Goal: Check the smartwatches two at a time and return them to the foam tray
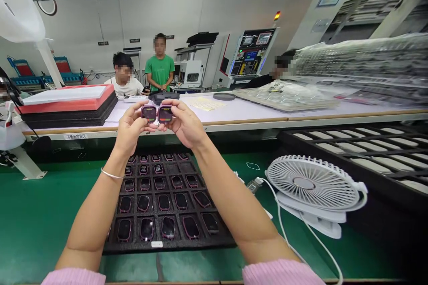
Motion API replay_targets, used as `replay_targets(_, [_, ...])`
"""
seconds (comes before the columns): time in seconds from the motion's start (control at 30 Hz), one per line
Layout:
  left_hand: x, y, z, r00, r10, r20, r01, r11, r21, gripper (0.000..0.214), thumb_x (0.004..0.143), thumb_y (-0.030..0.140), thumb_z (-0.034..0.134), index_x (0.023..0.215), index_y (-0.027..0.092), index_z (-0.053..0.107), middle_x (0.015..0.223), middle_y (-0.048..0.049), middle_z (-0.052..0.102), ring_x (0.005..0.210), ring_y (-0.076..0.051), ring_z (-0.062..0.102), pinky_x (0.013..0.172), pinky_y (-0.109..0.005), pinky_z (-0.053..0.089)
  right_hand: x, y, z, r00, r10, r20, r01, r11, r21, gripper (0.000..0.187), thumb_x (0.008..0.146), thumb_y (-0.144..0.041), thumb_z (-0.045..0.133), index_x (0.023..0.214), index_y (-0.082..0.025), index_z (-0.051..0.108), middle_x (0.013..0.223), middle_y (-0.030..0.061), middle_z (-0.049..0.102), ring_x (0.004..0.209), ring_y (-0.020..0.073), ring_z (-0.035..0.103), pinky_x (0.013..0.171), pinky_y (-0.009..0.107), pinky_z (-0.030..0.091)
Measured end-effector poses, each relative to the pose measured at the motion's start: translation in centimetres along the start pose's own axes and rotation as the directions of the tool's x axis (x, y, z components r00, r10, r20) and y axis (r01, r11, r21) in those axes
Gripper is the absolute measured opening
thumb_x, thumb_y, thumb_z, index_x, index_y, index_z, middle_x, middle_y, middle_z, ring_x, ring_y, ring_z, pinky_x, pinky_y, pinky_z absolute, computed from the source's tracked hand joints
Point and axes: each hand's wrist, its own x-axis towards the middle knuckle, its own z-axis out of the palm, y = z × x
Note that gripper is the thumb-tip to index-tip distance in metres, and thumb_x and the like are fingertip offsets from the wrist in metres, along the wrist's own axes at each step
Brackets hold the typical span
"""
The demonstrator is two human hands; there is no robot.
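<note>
Side by side in front of me, two smartwatch cases with lit screens are held up above the far edge of the bench. My left hand (131, 125) pinches the left watch case (149, 114) between thumb and fingers. The right watch case (165, 114) is gripped the same way by my right hand (186, 124). Below my forearms lies a black foam tray (157, 245) whose compartments hold several dark-screened watch cases (164, 202). A few of its slots near the upper right hold no watch.
A white fan (304, 182) with a cable stands right of the tray. Beyond it sits a black tray of pale pieces (363, 146). Foam sheets (67, 102) are stacked on the raised shelf (240, 118). Two people (159, 69) are across from me; another is partly hidden at right.
</note>
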Motion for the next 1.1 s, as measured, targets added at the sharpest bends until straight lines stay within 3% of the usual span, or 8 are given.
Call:
replay_targets(0.13, [1.7, 1.4, 0.5, 0.997, 0.082, -0.003, -0.081, 0.994, 0.069, 0.051, 0.070, 0.013, 0.063, 0.120, 0.021, 0.062, 0.094, -0.0013, 0.068, 0.061, -0.009, 0.068, 0.065, -0.026, 0.061, 2.1, -1.6, 0.0, 0.997, -0.055, 0.062, 0.058, 0.998, -0.034, 0.032, 0.081, -0.038, 0.064, 0.108, -0.023, 0.056, 0.087, -0.0004, 0.068, 0.060, 0.0129, 0.064, 0.060, 0.031, 0.052])
replay_targets(0.3, [2.5, 2.1, 0.7, 0.987, 0.160, 0.015, -0.160, 0.979, 0.124, 0.054, 0.069, 0.014, 0.068, 0.122, 0.023, 0.060, 0.101, -0.0033, 0.067, 0.063, -0.010, 0.068, 0.066, -0.027, 0.060, 2.7, -3.3, 0.0, 0.985, -0.102, 0.140, 0.121, 0.984, -0.131, 0.046, 0.070, -0.024, 0.069, 0.114, -0.022, 0.054, 0.092, -0.0012, 0.066, 0.064, 0.0128, 0.065, 0.066, 0.031, 0.054])
replay_targets(0.73, [2.4, 3.0, 1.7, 0.974, 0.225, -0.005, -0.223, 0.970, 0.099, 0.054, 0.066, 0.020, 0.080, 0.116, 0.024, 0.061, 0.090, 0.0008, 0.067, 0.059, -0.010, 0.065, 0.058, -0.023, 0.056, 2.0, -4.7, 0.3, 0.972, -0.146, 0.185, 0.175, 0.972, -0.155, 0.049, 0.073, -0.028, 0.076, 0.117, -0.022, 0.055, 0.095, 0.0002, 0.066, 0.068, 0.0136, 0.067, 0.067, 0.030, 0.055])
replay_targets(0.93, [-0.1, 1.8, 1.4, 0.986, 0.168, -0.006, -0.167, 0.981, 0.095, 0.055, 0.067, 0.020, 0.080, 0.118, 0.023, 0.060, 0.092, 0.0002, 0.067, 0.063, -0.010, 0.066, 0.062, -0.023, 0.058, -0.7, -3.3, 0.6, 0.983, -0.104, 0.153, 0.126, 0.982, -0.141, 0.046, 0.077, -0.025, 0.074, 0.118, -0.024, 0.056, 0.099, 0.0010, 0.065, 0.072, 0.0137, 0.067, 0.072, 0.032, 0.057])
replay_targets(1.1, [-4.2, -1.0, 0.3, 0.999, 0.053, -0.009, -0.051, 0.993, 0.103, 0.054, 0.072, 0.017, 0.075, 0.124, 0.022, 0.058, 0.096, -0.0015, 0.066, 0.063, -0.009, 0.067, 0.061, -0.021, 0.058, -4.6, 0.4, 0.2, 0.995, -0.012, 0.097, 0.016, 0.999, -0.045, 0.047, 0.075, -0.017, 0.071, 0.119, -0.023, 0.057, 0.097, 0.0009, 0.066, 0.071, 0.0134, 0.068, 0.071, 0.030, 0.057])
